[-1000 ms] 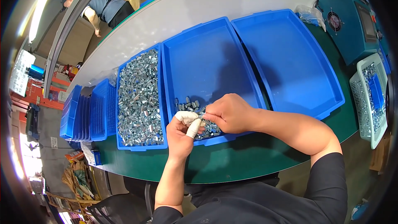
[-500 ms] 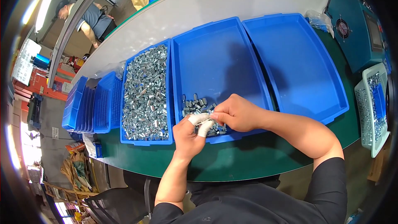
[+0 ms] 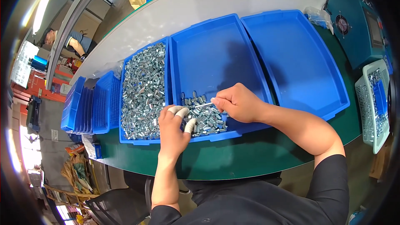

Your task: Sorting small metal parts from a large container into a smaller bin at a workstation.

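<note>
My right hand [image 3: 238, 103] is closed on a thin metal rod [image 3: 204, 105], which points left over the near part of the middle blue tray [image 3: 208, 54]. My left hand [image 3: 171, 131] wears white covers on its thumb and some fingers. Its thumb and fingers are apart, and I see nothing held between them. It hovers at the divide between the left and middle trays. Beneath and between both hands lies a loose pile of small silver metal pieces [image 3: 210, 121], short and cylinder-like. Many more such pieces [image 3: 143, 87] fill the left blue tray [image 3: 168, 71].
A third blue tray [image 3: 298, 58] stands on the right of the green table [image 3: 225, 162]. Blue baskets [image 3: 104, 100] are stacked at the left. A pale green basket [image 3: 368, 129] of metal parts and a teal machine [image 3: 350, 29] stand right. Another person [image 3: 75, 43] bends beyond the partition.
My hands have come apart: the left moved left and its fingers spread, while the right rose slightly with the rod. The person beyond the partition has bent lower and shifted left.
</note>
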`<action>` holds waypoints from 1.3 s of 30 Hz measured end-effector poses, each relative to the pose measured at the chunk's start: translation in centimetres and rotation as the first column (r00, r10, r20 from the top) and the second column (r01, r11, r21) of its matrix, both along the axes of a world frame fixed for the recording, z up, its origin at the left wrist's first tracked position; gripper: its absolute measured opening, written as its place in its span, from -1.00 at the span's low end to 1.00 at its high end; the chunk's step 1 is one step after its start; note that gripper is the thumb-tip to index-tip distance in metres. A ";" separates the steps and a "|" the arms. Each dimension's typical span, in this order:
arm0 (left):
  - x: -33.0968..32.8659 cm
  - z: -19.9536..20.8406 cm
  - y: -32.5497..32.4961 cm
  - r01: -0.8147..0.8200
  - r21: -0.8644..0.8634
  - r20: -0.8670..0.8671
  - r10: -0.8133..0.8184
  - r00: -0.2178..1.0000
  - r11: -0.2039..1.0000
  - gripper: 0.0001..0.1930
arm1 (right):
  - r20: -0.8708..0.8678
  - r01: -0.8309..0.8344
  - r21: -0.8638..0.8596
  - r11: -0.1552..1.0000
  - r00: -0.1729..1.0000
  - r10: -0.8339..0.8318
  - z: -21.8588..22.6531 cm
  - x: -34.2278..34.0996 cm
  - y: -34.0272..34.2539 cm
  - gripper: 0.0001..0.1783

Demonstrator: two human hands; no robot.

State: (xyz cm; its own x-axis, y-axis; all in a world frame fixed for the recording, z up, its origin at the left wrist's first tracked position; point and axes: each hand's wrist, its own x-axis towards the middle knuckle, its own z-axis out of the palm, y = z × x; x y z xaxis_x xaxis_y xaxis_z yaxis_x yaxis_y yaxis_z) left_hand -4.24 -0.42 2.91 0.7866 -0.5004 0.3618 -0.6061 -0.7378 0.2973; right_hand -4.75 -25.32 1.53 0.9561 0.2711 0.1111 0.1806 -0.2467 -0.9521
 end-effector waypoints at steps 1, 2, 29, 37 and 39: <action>0.0 -0.2 -0.5 -0.003 0.027 -0.021 0.004 1.000 1.000 -0.73 | 0.003 0.003 -0.007 1.000 1.000 -0.003 0.1 -0.1 -0.2 -0.57; 0.1 -0.2 -0.6 -0.001 0.020 -0.019 0.001 1.000 1.000 -0.73 | 0.003 0.008 0.003 1.000 1.000 -0.008 0.3 -0.1 -0.2 -0.57; -1.0 -1.4 -2.7 -0.388 -0.751 -0.610 -0.337 0.717 0.534 -0.85 | 0.378 0.067 -0.215 0.974 0.926 0.020 -0.8 -0.5 0.2 -0.63; -1.4 -1.5 -4.2 -0.380 -0.761 -0.617 -0.407 0.673 0.526 -0.92 | 0.424 0.048 -0.272 0.961 0.903 0.075 -0.3 -0.6 0.1 -0.65; -1.7 -1.8 -4.6 -0.311 -0.778 -0.551 -0.354 0.756 0.546 -0.91 | 0.078 -0.099 -0.031 0.995 0.992 0.101 0.1 -0.5 -0.1 -0.62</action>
State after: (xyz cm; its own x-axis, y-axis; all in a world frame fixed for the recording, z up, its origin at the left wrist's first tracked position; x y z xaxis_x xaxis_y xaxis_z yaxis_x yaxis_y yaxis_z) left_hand -5.95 -4.99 1.12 0.9586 -0.2772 0.0652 -0.0570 0.0374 0.9977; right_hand -5.26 -25.47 1.67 0.9125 0.3687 0.1772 0.2807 -0.2493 -0.9268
